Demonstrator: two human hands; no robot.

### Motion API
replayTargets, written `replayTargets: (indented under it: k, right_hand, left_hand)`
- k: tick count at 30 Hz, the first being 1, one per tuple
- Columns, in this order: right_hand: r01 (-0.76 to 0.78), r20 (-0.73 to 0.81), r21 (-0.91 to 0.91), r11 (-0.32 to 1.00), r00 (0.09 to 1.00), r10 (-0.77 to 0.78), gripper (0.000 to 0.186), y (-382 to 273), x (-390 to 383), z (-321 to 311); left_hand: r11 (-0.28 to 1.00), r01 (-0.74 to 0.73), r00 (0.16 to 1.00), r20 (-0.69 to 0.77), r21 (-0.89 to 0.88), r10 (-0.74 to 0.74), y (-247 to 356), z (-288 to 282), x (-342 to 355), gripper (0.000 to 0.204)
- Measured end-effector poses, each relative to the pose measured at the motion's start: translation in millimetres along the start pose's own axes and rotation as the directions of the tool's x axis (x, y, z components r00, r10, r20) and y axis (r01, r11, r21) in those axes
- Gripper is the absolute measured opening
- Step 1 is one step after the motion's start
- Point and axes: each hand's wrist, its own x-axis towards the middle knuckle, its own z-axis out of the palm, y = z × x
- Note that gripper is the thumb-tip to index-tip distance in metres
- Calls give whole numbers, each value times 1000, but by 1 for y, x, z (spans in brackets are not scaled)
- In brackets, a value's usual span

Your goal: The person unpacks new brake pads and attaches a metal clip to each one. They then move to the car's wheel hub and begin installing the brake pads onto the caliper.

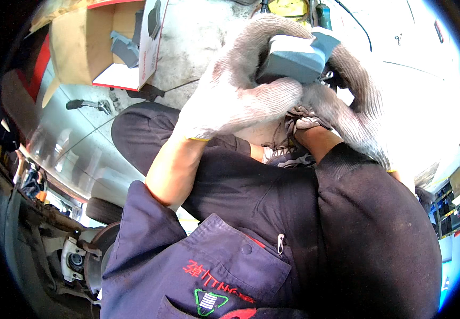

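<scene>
Grey pad [294, 57]: held before me, above my shoe [308, 122]; probably stiff, dense for its size, best gripped by its edges.
Left hand [235, 87]: my thumb and fingers curl around the pad, parted by its width.
Right hand [363, 98]: fingers bent at the pad's right end; whether they grip, I cannot tell.
Open box [73, 50]: left, containing similar pieces [125, 49].
Obstacle: my folded legs [262, 186], close below.

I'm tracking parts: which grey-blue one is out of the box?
The blocky grey-blue part between the gloved left hand and right hand; the similar grey-blue piece at upper left is inside the open box.
</scene>
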Motion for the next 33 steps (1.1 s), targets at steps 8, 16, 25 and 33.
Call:
replayTargets:
  k: [8, 16, 25, 33]
  right_hand:
    - [-481, 167, 221, 849, 876, 453, 48, 60, -43, 12]
    - [-569, 356, 248, 784, 806, 472, 38, 61, -4, 4]
    - [-504, 340, -31, 863, 807, 483, 32, 52, 11, 0]
    - [-761, 521, -81, 643, 518, 678, 43, 24, 35, -31]
  left_hand:
    - [972, 186, 982, -12, 146, -186, -52, 31, 7, 42]
    - [840, -197, 980, 75, 506, 185, -75, 20, 8, 21]
    - [862, -156, 984, -3, 483, 180, -76, 21, 8, 25]
    - [958, 171, 985, -53, 229, -164, -60, 23, 8, 39]
